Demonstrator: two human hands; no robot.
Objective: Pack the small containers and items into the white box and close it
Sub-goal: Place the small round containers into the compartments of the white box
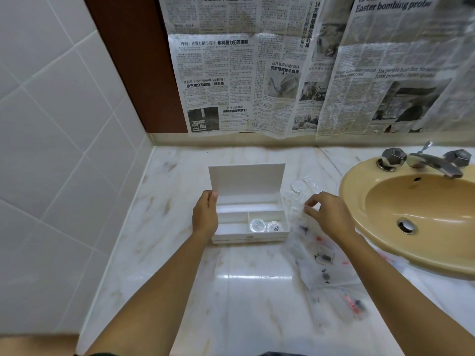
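The white box stands open on the marble counter, its lid tilted up at the back. Two small round containers lie in its right front compartment; the left compartments look empty. My left hand grips the box's left wall at the lid corner. My right hand hovers right of the box, its fingertips pinching a clear plastic wrapper. Beyond it lie a white round cap and clear packets.
A yellow sink with a metal tap fills the right side. Clear printed plastic bags lie on the counter between box and sink. Newspaper covers the mirror behind. A tiled wall bounds the left.
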